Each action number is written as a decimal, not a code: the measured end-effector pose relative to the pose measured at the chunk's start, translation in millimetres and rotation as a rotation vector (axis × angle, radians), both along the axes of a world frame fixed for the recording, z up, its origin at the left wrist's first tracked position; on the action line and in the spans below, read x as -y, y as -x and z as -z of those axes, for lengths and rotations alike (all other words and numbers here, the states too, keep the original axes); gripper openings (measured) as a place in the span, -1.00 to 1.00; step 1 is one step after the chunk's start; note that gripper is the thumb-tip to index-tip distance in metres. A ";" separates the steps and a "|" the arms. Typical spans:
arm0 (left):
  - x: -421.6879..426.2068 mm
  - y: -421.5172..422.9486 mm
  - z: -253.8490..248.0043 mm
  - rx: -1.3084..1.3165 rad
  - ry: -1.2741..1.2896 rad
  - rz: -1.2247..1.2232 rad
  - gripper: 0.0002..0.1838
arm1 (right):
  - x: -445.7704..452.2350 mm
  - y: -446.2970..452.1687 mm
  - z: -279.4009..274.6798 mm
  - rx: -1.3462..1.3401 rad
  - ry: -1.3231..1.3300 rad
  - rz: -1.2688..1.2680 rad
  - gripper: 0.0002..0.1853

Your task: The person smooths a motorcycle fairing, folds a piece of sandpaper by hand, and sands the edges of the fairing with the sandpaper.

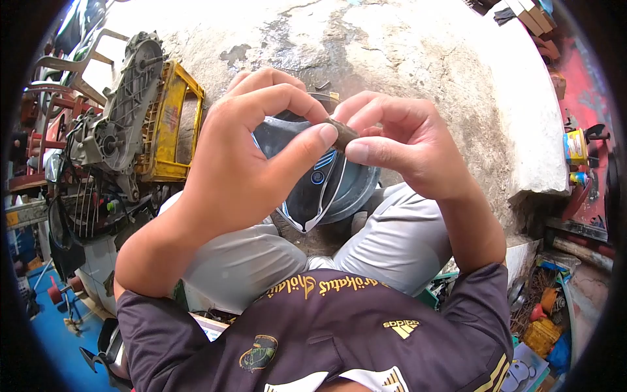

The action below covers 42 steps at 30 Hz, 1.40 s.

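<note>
From my remote station I find both hands raised in front of the body, meeting above the gap between the knees. The left hand (pixel 245 153) pinches one end of a small dark, roughly cylindrical piece (pixel 344 138) between thumb and index finger, its remaining fingers curled behind. The right hand (pixel 423 144) pinches the opposite end, thumb on the near side, fingers bent over the far side. The piece is held clear of the floor (pixel 418 72), slanting slightly down toward the right hand; its exact type I cannot determine.

Below the hands, near the middle of the floor's near edge, I note a dark tub (pixel 356 193) and a black panel (pixel 304 208) with blue and white trim. The hands partly cover both, and I cannot confirm how the panel is supported.

At the floor's left edge I record a yellow plastic crate (pixel 171 171) with a metal engine casing (pixel 135 98) just beside it, overlapping it in view; contact is not verifiable. A pale concrete ledge (pixel 532 124) runs along the floor's right edge, and beyond it is a small yellow container (pixel 575 146).
</note>
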<state>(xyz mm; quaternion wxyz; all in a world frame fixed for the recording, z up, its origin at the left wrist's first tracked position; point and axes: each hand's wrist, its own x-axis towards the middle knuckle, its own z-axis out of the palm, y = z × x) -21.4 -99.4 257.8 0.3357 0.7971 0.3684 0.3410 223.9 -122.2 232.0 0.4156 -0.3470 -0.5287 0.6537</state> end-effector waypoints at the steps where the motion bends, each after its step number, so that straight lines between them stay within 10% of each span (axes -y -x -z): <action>1: -2.1 1.3 2.7 0.023 0.043 0.036 -0.86 | 0.1 -0.3 1.6 0.006 -0.019 -0.003 -0.80; 6: -7.9 4.5 1.9 0.106 0.252 0.095 -0.85 | -1.3 -0.9 4.8 -0.003 -0.048 -0.012 -0.82; 8: -12.8 7.2 0.7 -0.108 -0.049 0.066 -0.85 | -4.2 -1.4 12.9 0.320 -0.493 0.099 -0.77; 20: -0.7 5.1 -3.9 -0.170 -0.189 -0.065 -0.81 | -0.1 -1.1 3.1 0.193 -0.186 0.072 -0.54; 42: -6.0 1.9 0.9 -0.168 -0.227 -0.097 -0.82 | 2.2 3.5 5.8 0.246 -0.209 0.173 -0.76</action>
